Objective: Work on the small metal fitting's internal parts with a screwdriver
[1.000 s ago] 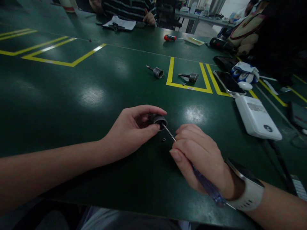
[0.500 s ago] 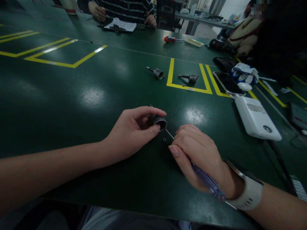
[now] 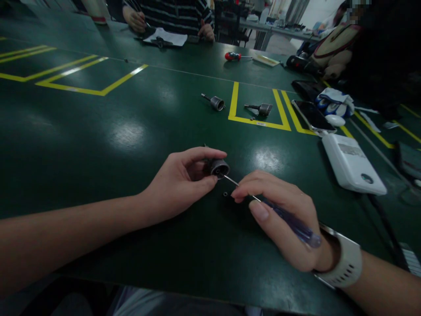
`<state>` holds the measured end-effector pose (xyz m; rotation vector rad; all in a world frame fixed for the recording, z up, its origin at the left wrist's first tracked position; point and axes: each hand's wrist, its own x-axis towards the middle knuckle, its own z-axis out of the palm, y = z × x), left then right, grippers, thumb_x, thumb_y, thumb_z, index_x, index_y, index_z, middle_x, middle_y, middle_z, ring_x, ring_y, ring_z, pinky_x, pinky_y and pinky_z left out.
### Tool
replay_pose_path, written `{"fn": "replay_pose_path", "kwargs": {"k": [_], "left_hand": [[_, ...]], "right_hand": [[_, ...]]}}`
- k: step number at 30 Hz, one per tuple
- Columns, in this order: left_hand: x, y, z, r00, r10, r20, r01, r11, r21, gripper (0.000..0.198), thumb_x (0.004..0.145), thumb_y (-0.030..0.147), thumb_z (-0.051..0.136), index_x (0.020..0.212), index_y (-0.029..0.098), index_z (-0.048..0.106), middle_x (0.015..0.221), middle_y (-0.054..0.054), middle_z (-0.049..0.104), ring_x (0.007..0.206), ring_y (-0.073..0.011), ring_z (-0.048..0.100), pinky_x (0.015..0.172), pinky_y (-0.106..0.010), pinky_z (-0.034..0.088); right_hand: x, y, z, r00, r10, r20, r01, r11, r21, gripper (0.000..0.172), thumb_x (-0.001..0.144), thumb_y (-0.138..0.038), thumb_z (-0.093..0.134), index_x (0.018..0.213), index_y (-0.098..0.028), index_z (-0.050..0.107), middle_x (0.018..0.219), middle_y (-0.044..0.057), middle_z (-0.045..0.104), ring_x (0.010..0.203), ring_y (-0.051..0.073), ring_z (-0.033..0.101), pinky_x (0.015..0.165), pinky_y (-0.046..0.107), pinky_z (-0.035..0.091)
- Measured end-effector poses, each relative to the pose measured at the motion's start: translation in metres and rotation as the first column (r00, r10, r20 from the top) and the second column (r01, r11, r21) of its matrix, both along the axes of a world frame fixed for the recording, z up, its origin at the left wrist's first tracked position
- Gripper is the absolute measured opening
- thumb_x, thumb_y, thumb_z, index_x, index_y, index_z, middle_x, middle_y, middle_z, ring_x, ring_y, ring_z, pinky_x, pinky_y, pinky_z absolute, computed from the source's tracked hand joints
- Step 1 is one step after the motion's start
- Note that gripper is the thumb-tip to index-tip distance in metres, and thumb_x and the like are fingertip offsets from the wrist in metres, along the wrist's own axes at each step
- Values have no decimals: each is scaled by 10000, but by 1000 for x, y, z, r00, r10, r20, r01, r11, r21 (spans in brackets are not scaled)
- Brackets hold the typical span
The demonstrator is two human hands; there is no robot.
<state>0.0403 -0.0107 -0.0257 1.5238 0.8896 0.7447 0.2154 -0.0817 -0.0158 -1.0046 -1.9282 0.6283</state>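
Note:
My left hand (image 3: 184, 175) is closed around a dark metal cup-shaped part (image 3: 219, 167), thumb at its rim and index finger across the top. The cup's open mouth faces toward my right hand. In my right hand (image 3: 279, 210) is a screwdriver (image 3: 296, 226) with a translucent purple handle, its thin shank passing between thumb and fingers. The tip reaches into the mouth of the cup; what it touches inside is too small to tell. Just below the cup, a tiny metal ring-like piece (image 3: 225, 194) lies on the green table (image 3: 138, 263).
Two similar cup-shaped parts with shafts, one (image 3: 217, 103) left of the yellow tape (image 3: 259, 124), one (image 3: 265, 109) inside it, lie farther back. A red-handled screwdriver (image 3: 233, 56), a phone (image 3: 312, 116) and a white device (image 3: 353, 164) lie beyond. Another person's hands (image 3: 136, 21) are across the table.
The screwdriver's tip has moved from the cup's rim into its mouth. My right hand has loosened and shifted its fingers along the screwdriver. My left hand keeps its hold, nearly still.

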Motion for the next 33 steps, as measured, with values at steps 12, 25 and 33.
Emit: {"fn": "replay_pose_path", "kwargs": {"k": [12, 25, 33], "left_hand": [[-2, 1, 0, 999, 49, 17, -49, 999, 13, 338, 694, 142, 640, 1030, 180, 621, 1003, -38, 698, 923, -177, 649, 834, -287, 516], [-1, 1, 4, 997, 83, -2, -83, 996, 33, 316, 692, 169, 645, 1007, 194, 642, 1005, -39, 699, 938, -194, 645, 828, -300, 519], [1, 3, 3, 990, 130, -47, -127, 990, 63, 225, 698, 201, 653, 923, 189, 658, 957, -33, 710, 881, -178, 659, 754, -258, 533]], "right_hand": [[-5, -2, -13, 996, -11, 83, 6, 998, 59, 225, 840, -83, 443, 1014, -146, 572, 858, 77, 624, 810, 179, 573, 715, 343, 482], [-5, -4, -15, 979, -32, 204, -2, 986, 166, 255, 825, -73, 454, 1058, -131, 539, 949, 107, 605, 911, 211, 553, 786, 393, 477], [-8, -4, -16, 965, -32, 259, -18, 982, 189, 267, 813, -64, 456, 1066, -93, 536, 921, 123, 604, 886, 224, 555, 757, 395, 477]]}}
